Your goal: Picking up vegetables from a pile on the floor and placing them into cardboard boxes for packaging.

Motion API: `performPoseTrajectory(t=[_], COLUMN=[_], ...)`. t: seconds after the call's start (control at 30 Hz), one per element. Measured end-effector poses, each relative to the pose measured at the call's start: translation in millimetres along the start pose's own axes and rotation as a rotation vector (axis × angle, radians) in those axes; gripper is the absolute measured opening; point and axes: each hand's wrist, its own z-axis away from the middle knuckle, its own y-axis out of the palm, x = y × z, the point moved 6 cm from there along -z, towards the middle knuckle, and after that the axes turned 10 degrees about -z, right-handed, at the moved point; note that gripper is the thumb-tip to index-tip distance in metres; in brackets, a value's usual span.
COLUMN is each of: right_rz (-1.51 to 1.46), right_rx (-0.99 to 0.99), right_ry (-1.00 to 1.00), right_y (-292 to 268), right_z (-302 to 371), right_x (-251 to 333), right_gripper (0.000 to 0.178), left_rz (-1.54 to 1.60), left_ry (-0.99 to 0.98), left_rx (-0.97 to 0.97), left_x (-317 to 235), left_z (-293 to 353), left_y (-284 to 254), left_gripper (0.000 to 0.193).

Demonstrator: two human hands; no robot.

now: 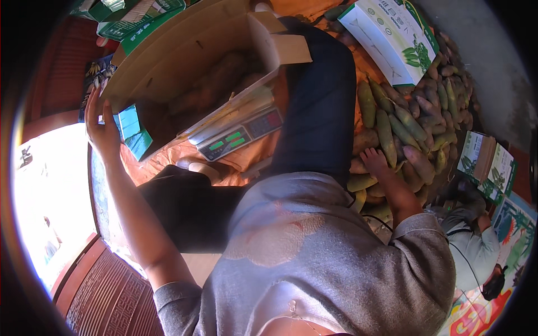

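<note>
My left hand [103, 133] is raised by the left edge of a cardboard box [193, 53], fingers stretched upward. It is beside the box's flap; I cannot tell if it touches. Inside the box lie several dark, rounded vegetables [221, 81] in shadow. My right hand [376, 164] rests on a large pile of long green and pinkish vegetables that look like radishes [386, 134]. Its fingers are spread over the near part of the pile and grip nothing visible. Under the box's near side is a digital scale [238, 134] with lit green displays.
A white and green printed carton [389, 42] lies on the pile's far side, with a smaller carton [486, 165] at the right. Another person [473, 249] crouches at lower right. An orange sheet [246, 159] covers the floor. Green cartons [134, 22] stand at the far left.
</note>
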Motion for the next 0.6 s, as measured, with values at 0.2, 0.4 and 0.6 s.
performPoseTrajectory(t=[0.2,0.4,0.6], right_rz=[0.042,-0.280,-1.170], right_rx=[0.029,0.264,0.343], right_ry=[-0.101,-0.105,0.156], right_y=[-16.8,-27.8,-108.1], right_z=[-4.8,-14.3,49.1], right_x=[4.2,-26.9,-89.4], right_gripper=[0.101,0.105,0.100], left_rz=[-0.028,-0.017,0.027], left_ry=[0.009,0.037,-0.021], left_rx=[-0.004,-0.103,-0.128], left_x=[-5.2,-8.7,1.1], left_z=[-0.6,-2.9,4.5], left_y=[-7.8,-18.5,-28.0], left_gripper=[0.034,0.035,0.038])
